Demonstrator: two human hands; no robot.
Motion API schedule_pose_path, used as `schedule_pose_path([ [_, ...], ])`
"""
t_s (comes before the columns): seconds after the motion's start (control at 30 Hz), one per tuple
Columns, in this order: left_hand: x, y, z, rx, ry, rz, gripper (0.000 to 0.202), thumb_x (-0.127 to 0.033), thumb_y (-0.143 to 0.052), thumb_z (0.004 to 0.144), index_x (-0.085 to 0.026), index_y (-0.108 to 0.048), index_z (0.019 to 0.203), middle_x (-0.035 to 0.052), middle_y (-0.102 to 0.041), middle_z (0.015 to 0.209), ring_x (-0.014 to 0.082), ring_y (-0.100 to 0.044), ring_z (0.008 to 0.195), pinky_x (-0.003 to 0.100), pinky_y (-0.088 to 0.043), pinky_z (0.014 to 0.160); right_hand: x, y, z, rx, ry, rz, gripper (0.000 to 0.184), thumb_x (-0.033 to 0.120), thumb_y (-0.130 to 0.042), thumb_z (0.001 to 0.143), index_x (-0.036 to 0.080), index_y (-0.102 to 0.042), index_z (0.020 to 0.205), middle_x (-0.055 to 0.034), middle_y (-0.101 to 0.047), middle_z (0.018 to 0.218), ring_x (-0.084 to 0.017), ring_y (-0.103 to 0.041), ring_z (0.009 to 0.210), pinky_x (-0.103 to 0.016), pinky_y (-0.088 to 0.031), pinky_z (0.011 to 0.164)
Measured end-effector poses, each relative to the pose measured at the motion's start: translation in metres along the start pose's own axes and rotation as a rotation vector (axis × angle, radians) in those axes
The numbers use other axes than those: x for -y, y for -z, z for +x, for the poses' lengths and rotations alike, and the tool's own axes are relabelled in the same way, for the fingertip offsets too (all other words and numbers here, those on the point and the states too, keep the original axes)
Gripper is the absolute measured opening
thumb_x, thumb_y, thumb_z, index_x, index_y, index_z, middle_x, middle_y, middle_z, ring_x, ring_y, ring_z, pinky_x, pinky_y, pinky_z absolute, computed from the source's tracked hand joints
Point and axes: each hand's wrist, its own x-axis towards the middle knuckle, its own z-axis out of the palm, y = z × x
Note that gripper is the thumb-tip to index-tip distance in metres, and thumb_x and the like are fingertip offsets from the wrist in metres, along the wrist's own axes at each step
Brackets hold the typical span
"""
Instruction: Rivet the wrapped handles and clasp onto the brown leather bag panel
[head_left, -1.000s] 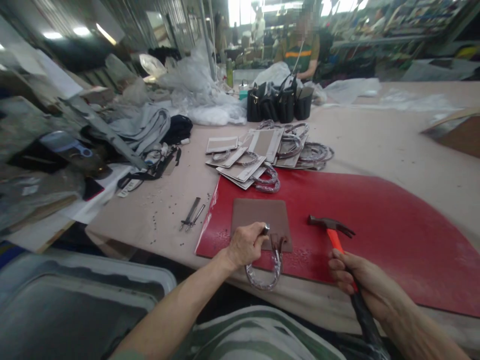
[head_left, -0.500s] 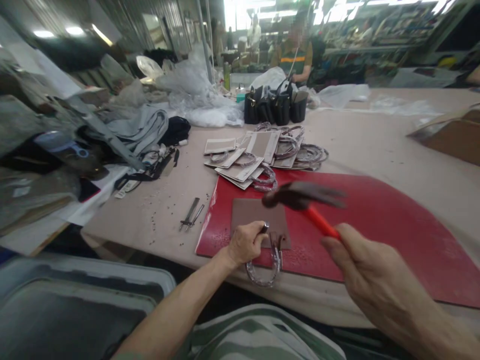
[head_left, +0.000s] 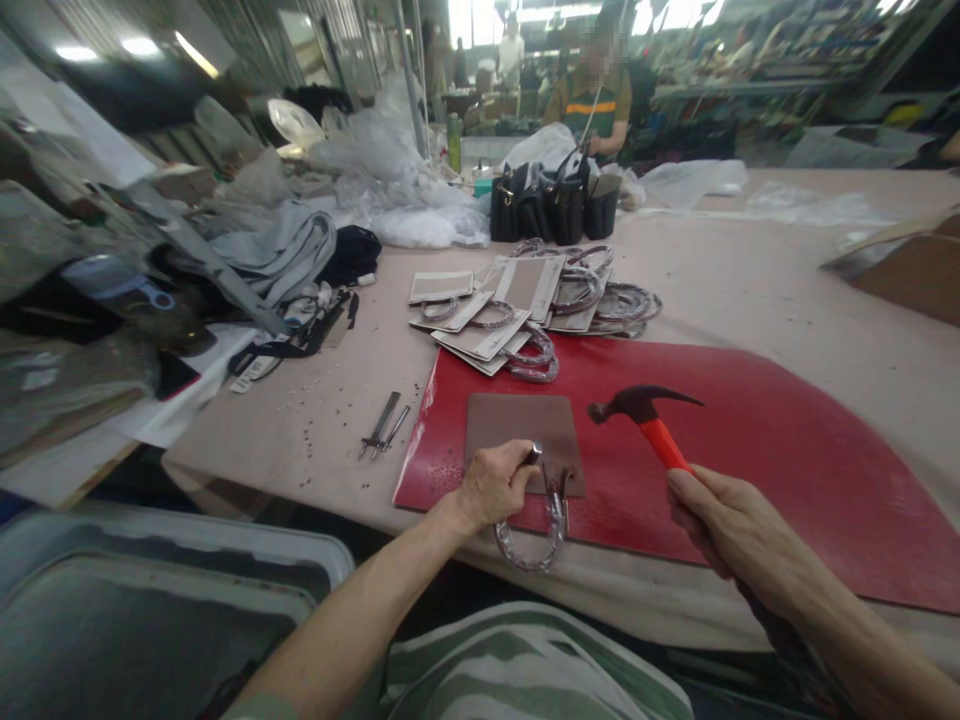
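Observation:
My left hand (head_left: 493, 482) is closed around a short metal punch (head_left: 535, 453), whose top shows above the fingers. It rests over a brown leather panel (head_left: 517, 420) with a plastic-wrapped handle (head_left: 529, 560) at its near side; the handle loop hangs past the table edge. In my right hand (head_left: 739, 520) is a claw hammer (head_left: 641, 405) with an orange-red grip, raised to the right of the punch and apart from it. The panel lies on a red mat (head_left: 712, 430). Where the punch's lower end meets the panel is hidden by my fingers.
Two slim metal tools (head_left: 384, 428) lie left of the mat among tiny scattered bits. Behind the mat is a pile of panels with wrapped handles (head_left: 517, 300), then black bags (head_left: 555, 208). A grey bin (head_left: 172, 560) stands lower left. A person (head_left: 596, 110) sits across the table.
The hammer has moved slightly right and is no longer blurred. My left hand with the punch stays in nearly the same place on the panel.

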Motion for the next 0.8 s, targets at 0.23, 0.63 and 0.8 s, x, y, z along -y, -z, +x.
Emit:
schedule_pose_path([
  [0.23,0.000,0.002,0.000,0.002,0.008,-0.020,0.011,-0.017,-0.056,0.091,-0.020,-0.059,0.101,0.0058,-0.071,0.090,0.0195,-0.071,0.083,0.029,-0.057,0.076,-0.057,-0.011,0.042,-0.326,0.189,-0.579,0.032,0.045,-0.044,0.091,0.019,-0.060,0.080,-0.0122,-0.065,0.081,-0.023,-0.058,0.069,-0.036,-0.046,0.062],
  [0.63,-0.005,0.011,0.007,-0.112,0.460,-0.402,0.011,-0.026,-0.054,0.093,-0.018,-0.060,0.098,0.0056,-0.074,0.089,0.0177,-0.073,0.081,0.031,-0.060,0.078,-0.029,-0.128,0.044,-0.189,0.655,-0.544,0.039,0.031,-0.058,0.092,0.016,-0.060,0.128,-0.0170,-0.056,0.136,-0.034,-0.048,0.126,-0.052,-0.038,0.108],
  [0.8,0.019,0.060,0.013,-0.275,0.679,-0.470,0.027,-0.038,-0.064,0.087,-0.016,-0.061,0.102,0.0048,-0.074,0.086,0.0176,-0.073,0.074,0.030,-0.061,0.073,-0.030,-0.123,0.044,-0.168,0.652,-0.518,0.039,0.031,-0.057,0.092,0.016,-0.059,0.129,-0.0166,-0.056,0.136,-0.034,-0.047,0.126,-0.052,-0.036,0.109],
])
